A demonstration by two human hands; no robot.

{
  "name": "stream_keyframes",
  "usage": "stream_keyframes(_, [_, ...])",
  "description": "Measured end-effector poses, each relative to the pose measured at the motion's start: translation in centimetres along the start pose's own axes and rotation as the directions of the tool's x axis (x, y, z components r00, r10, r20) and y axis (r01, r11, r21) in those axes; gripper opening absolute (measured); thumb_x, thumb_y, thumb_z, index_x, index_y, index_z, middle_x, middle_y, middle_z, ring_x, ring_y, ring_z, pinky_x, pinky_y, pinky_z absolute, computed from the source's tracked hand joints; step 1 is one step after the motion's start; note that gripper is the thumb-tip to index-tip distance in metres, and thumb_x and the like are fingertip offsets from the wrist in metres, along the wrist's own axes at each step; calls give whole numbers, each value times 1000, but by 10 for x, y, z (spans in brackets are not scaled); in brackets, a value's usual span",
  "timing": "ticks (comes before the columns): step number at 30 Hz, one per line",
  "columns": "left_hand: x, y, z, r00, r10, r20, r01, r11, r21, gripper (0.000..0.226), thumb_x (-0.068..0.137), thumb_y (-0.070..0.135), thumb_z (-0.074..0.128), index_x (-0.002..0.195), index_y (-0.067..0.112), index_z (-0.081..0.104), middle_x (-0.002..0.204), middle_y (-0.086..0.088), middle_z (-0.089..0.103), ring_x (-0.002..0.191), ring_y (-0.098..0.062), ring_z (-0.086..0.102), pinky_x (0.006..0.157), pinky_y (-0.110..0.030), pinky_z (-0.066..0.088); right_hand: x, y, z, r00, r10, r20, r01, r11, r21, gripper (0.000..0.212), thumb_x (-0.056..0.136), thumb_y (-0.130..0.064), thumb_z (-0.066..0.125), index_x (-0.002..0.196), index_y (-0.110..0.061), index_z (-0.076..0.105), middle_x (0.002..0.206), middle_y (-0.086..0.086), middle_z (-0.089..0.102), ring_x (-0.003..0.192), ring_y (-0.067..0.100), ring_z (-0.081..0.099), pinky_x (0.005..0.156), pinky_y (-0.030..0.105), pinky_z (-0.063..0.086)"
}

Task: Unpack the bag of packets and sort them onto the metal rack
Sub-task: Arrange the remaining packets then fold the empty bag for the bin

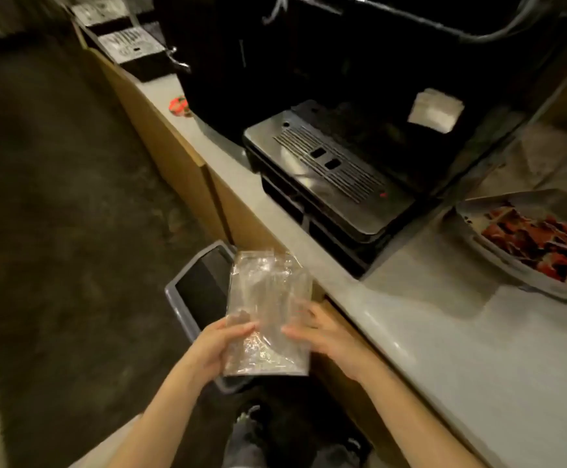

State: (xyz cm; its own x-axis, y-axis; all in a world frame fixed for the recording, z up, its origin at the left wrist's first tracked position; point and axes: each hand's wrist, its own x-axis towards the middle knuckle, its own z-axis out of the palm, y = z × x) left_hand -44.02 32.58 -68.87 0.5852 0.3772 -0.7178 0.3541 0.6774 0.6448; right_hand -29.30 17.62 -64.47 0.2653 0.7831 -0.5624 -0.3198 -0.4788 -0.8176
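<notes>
Hands holding an emptied clear bag above a bin

Both hands held a clear plastic bag [268,312] upright in front of the body, over the near edge of a grey waste bin [187,298] on the floor. The left hand [214,349] pinched the bag's lower left edge between thumb and fingers; the right hand [322,336] pinched the lower right edge the same way. Each grip was closed on the film, not spread. The bag looked flat and see-through, with no packets visible inside, so it was probably emptied and held over the bin for discarding.

Red packets [542,244] lay heaped in a metal rack [498,255] at the far right, resting on the pale surface [427,332]. The packets sat well apart from the hands, and whether they were sorted by kind could not be told.

A black coffee machine [326,79] with a steel drip tray [322,170] stood on the surface left of the rack, between the bin side and the rack. Its bulk would probably not block a reach from the near side. A small red object [179,106] lay farther along the surface. Dark shoes [248,430] showed below the bag.
</notes>
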Motion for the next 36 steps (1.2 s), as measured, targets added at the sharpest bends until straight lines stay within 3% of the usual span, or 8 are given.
stream_keyframes(5, [15, 0, -54, 933, 158, -322, -115, 982, 148, 29, 72, 13, 74, 99, 6, 66, 96, -11, 71, 93, -28, 67, 76, -32, 55, 75, 10, 71, 957, -67, -281, -12, 962, -272, 54, 80, -11, 61, 130, -21, 43, 113, 4, 62, 102, 18, 59, 91, 39, 51])
stream_keyframes(8, [27, 3, -77, 840, 277, -466, -78, 912, 402, 58, 70, 26, 76, 120, 12, 51, 112, -2, 58, 108, -26, 57, 93, -41, 48, 109, 13, 100, 939, -114, -324, -11, 933, -359, 51, 84, -5, 55, 131, -21, 43, 104, 4, 65, 95, 17, 62, 82, 31, 52])
stream_keyframes(10, [35, 2, -90, 761, 447, -470, -112, 805, 583, 75, 71, 30, 75, 132, 15, 36, 122, 4, 45, 112, -14, 49, 97, -34, 44, 129, 15, 113, 931, -143, -335, -22, 896, -443, 51, 87, -7, 53, 133, -24, 43, 102, 2, 66, 93, 16, 63, 79, 29, 51])
stream_keyframes(13, [54, 2, -101, 726, 616, -306, -193, 610, 768, 44, 82, 26, 63, 123, 18, 48, 116, 6, 47, 107, -7, 47, 87, -16, 38, 162, 24, 123, 912, -191, -362, -58, 815, -577, 45, 89, -11, 51, 132, -24, 45, 110, 4, 68, 100, 18, 64, 85, 34, 53])
stream_keyframes(19, [117, -13, -113, 973, 171, -158, -96, 913, 396, 52, 93, 40, 41, 139, 21, 30, 136, 0, 47, 123, -16, 46, 108, -36, 34, 218, 53, 133, 940, -76, -334, -216, 627, -749, 32, 94, -19, 45, 125, -17, 37, 110, 7, 68, 98, 21, 66, 72, 27, 48])
stream_keyframes(26, [159, -26, -131, 979, 21, -203, 43, 950, 309, 22, 96, 31, 34, 116, 22, 35, 115, -4, 53, 107, -20, 54, 99, -40, 41, 253, 89, 145, 970, 4, -241, -197, 587, -785, 27, 94, -23, 43, 121, -21, 45, 121, 3, 54, 107, 19, 55, 88, 40, 50])
stream_keyframes(30, [179, -29, -140, 967, -118, -227, 172, 957, 235, 44, 97, 32, 28, 137, 15, 22, 130, -6, 45, 117, -24, 49, 99, -37, 38, 271, 90, 147, 970, 112, -214, -241, 522, -818, 31, 93, -19, 45, 123, -16, 44, 126, 6, 50, 115, 24, 50, 92, 40, 45])
stream_keyframes(36, [198, -33, -148, 920, -97, -379, 252, 889, 383, 43, 97, 28, 30, 132, 1, 28, 123, -20, 52, 99, -25, 54, 85, -36, 42, 280, 99, 164, 968, 107, -229, -253, 447, -858, 70, 89, -9, 50, 146, -11, 9, 150, 15, 27, 137, 27, 28, 110, 39, 28])
